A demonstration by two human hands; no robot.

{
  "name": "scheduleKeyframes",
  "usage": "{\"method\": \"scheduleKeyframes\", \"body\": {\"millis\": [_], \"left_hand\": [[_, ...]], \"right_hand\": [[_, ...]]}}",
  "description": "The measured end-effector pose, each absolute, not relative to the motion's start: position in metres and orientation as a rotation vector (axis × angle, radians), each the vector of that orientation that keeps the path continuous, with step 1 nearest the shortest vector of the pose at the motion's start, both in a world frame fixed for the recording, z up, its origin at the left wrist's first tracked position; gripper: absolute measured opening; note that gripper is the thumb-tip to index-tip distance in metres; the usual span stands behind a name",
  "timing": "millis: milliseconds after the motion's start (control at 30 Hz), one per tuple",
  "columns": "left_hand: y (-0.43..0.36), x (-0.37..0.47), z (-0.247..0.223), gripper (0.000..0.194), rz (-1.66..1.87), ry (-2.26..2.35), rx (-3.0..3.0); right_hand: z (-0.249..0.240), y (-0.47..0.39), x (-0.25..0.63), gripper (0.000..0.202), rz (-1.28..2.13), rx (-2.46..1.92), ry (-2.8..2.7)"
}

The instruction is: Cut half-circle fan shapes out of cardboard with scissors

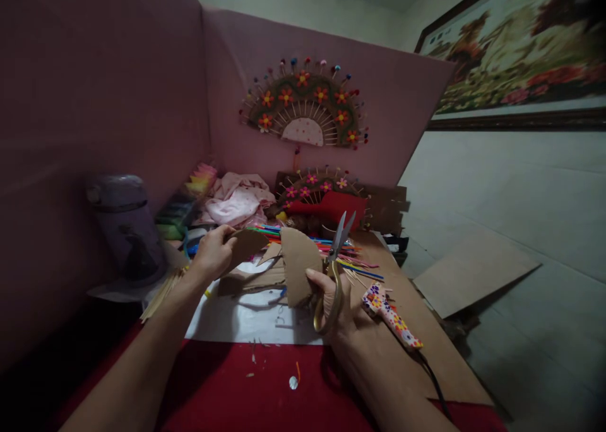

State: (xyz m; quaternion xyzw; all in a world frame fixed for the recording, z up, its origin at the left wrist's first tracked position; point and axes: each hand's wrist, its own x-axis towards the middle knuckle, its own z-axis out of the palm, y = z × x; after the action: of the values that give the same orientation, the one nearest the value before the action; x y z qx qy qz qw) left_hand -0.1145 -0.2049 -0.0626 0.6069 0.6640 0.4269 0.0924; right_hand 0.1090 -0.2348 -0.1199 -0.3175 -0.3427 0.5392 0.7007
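My left hand (215, 254) pinches a dark, curved piece of cardboard (247, 247) by its edge. A half-round cardboard piece (299, 269) stands upright in my right hand (335, 302), the thumb pressed on its face. That same hand also holds the scissors (337, 246), with fingers through the gold handle and the slightly parted blades pointing up. Cut cardboard scraps (255, 282) lie on the white sheet (213, 315) between my hands. Right of my right hand rests a flower-patterned glue gun (392, 318) with a black cord.
Coloured pipe cleaners (357, 268) and thin sticks lie behind my right hand. A large cardboard sheet (440, 362) covers the table's right side. A lilac bottle (125, 230) and wooden sticks (163, 293) are at left. Decorated fans (303, 97) and crumpled pink cloth (239, 198) are behind.
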Motion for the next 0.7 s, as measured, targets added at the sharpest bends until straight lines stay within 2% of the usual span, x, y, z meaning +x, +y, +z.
{"method": "scheduleKeyframes", "body": {"millis": [167,333,433,700], "left_hand": [[-0.189,-0.111,-0.064,0.028,1.440,1.830,1.693],[-0.155,-0.104,-0.037,0.027,1.558,1.916,1.821],[-0.129,-0.094,-0.018,0.039,1.584,1.973,1.885],[-0.054,-0.063,-0.007,0.042,1.605,1.829,2.006]], "right_hand": [[-0.128,-0.236,0.106,0.041,1.263,-0.755,-0.745],[-0.120,-0.240,0.105,0.040,1.287,-0.746,-0.707],[-0.119,-0.241,0.105,0.038,1.289,-0.757,-0.681],[-0.131,-0.233,0.105,0.050,1.289,-0.743,-0.719]]}}
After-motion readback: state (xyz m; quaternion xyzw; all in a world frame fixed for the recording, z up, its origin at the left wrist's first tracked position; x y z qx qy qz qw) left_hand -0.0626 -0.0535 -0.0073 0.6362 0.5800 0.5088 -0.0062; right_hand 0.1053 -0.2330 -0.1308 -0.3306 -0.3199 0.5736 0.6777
